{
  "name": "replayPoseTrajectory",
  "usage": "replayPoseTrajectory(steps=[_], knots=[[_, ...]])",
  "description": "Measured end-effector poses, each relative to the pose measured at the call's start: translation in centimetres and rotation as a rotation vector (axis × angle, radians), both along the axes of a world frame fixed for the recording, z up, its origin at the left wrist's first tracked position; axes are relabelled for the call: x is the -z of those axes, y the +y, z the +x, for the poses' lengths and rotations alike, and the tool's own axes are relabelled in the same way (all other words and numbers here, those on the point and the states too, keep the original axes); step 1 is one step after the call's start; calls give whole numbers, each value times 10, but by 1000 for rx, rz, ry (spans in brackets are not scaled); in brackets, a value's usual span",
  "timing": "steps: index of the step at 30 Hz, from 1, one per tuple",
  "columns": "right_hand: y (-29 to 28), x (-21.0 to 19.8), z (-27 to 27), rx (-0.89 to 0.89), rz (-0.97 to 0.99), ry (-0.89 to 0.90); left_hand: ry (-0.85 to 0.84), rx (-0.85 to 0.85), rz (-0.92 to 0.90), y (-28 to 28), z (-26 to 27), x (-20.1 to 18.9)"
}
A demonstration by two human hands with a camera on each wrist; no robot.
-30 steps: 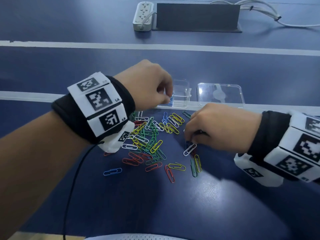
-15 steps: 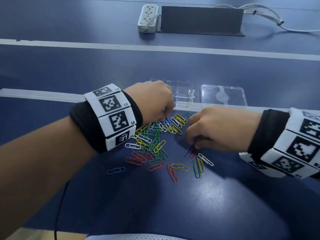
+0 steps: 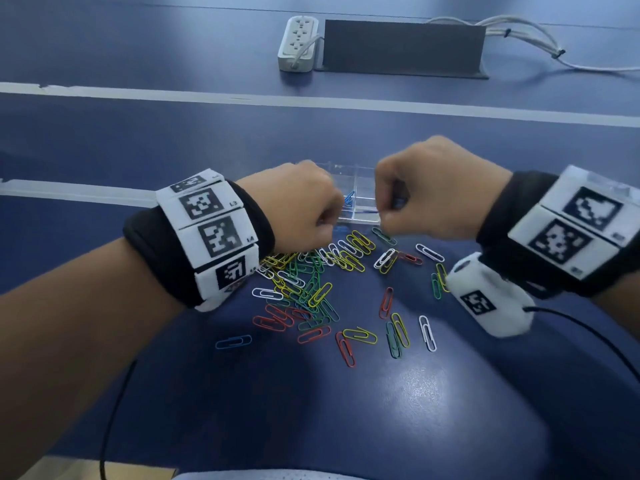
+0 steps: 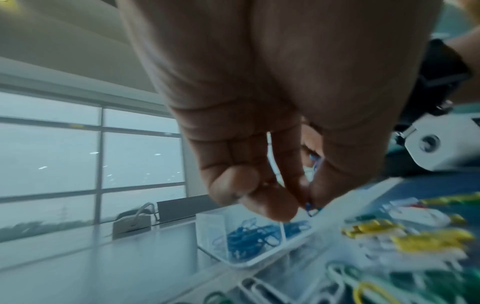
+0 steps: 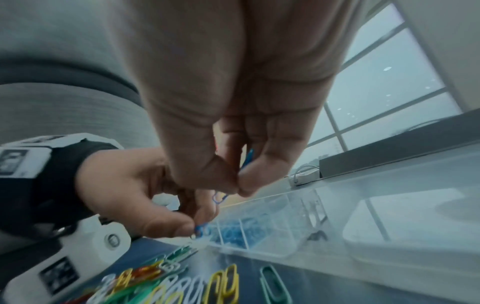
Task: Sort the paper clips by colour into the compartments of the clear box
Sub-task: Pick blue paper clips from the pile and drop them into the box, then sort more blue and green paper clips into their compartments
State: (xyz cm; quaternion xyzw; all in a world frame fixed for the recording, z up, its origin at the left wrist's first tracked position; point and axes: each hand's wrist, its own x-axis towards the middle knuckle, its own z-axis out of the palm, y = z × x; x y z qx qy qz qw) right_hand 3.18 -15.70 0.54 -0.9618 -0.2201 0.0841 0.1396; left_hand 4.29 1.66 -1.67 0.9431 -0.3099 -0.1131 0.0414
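Observation:
The clear box (image 3: 358, 174) stands at the table's white line, between my two hands. One compartment holds several blue clips (image 3: 349, 199) (image 4: 249, 236). My left hand (image 3: 329, 220) hovers at the box's left edge and pinches a blue clip (image 4: 313, 208) between thumb and fingertips. Over the box's right side, my right hand (image 3: 384, 216) pinches another blue clip (image 5: 220, 198). A mixed pile of paper clips (image 3: 311, 282) in yellow, green, white and red lies on the blue table just in front of the box.
Loose clips (image 3: 398, 327) are scattered toward me, and one blue clip (image 3: 233, 341) lies apart on the left. The clear lid (image 5: 415, 226) lies to the right of the box. A power strip (image 3: 298, 43), a grey block (image 3: 401, 46) and cables (image 3: 519, 32) are at the far edge.
Both hands rose from the pile and moved to the box, each with a blue clip pinched. The right hand went up and away from me; several clips near it shifted.

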Motion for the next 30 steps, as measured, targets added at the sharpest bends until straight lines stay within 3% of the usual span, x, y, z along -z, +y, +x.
replayPoseTrajectory(steps=[7,15,22,30], knots=[[29,5,29,99,0,9,-122,-260,-166,10,14,-15],[44,5,38,94,20,-22,-73,-285,-117,11,20,-9],[43,2,31,80,40,-1,-25,-329,-218,31,16,-18],[54,10,26,24,-99,17,162,-274,21,72,-16,-19]])
